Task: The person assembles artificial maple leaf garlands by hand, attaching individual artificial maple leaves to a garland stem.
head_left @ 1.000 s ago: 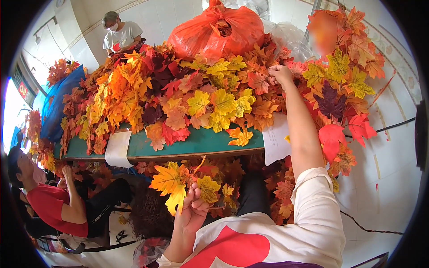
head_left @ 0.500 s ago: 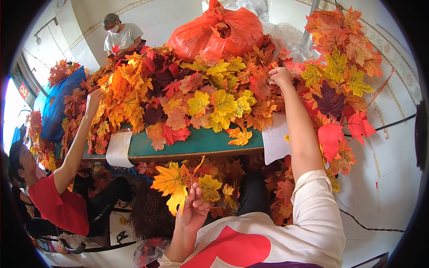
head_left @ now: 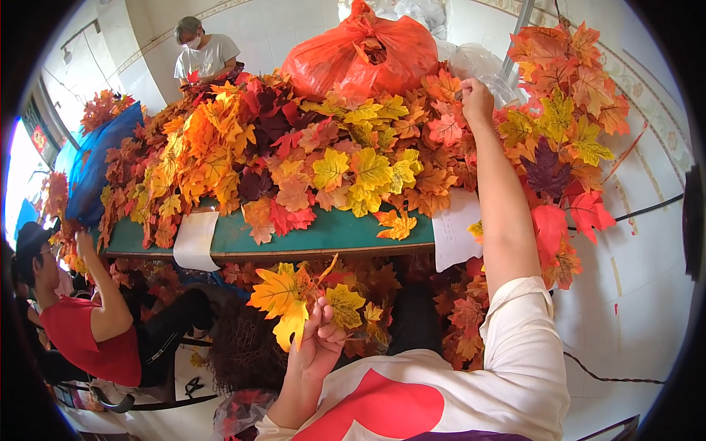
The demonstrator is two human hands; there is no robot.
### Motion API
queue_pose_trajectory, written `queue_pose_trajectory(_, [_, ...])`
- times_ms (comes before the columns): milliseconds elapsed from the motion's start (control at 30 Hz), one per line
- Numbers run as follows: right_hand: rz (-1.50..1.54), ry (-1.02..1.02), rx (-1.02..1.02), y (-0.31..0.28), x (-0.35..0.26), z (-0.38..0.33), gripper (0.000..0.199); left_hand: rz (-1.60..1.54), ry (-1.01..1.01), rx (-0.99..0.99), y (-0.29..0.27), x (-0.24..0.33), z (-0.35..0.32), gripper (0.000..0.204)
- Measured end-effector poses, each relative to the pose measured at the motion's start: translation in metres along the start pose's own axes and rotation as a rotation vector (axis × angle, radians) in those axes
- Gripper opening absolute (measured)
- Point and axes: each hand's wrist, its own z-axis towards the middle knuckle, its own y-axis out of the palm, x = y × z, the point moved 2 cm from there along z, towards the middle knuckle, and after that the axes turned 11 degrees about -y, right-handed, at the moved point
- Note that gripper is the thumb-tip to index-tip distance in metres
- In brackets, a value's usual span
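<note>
My left hand [head_left: 322, 334] is closed on a sprig of artificial maple leaves [head_left: 278, 294], orange-yellow and bright yellow, held low in front of the table. A mottled yellow leaf [head_left: 344, 306] shows just beside those fingers. My right arm reaches across the table, and my right hand [head_left: 476, 101] is pinched at the far right of the leaf heap. An orange leaf [head_left: 441, 85] and a salmon-pink leaf [head_left: 445, 130] lie close to its fingertips. What the pinch holds, if anything, I cannot make out.
Heaped leaves [head_left: 213, 140] cover most of the green table [head_left: 316, 239]; a tied red plastic bag [head_left: 360, 55] sits on top. Paper sheets [head_left: 456, 231] hang over the front edge. A leaf cluster [head_left: 555, 132] hangs at right. One co-worker [head_left: 92, 331] sits left, another [head_left: 206, 55] behind.
My right hand has moved farther back and slightly right, and leaves beside it have shifted. My left hand keeps its sprig nearly still. The left co-worker's arm has drawn back from the heap.
</note>
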Motion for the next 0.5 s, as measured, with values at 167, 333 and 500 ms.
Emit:
queue_pose_trajectory(167, [0.147,0.083,-0.300,0.001,-0.017,0.004,0.021,-0.017,0.003,-0.010,-0.001,0.003,0.000,0.016])
queue_pose_trajectory(333, [0.248,0.004,-0.245,0.003,-0.004,0.005,0.022,0.001,-0.008,-0.024,0.002,0.001,-0.002,0.016])
queue_pose_trajectory(500, [0.642,0.310,-0.197,-0.004,-0.002,0.011,0.020,-0.019,0.015,-0.002,-0.001,0.004,-0.005,0.015])
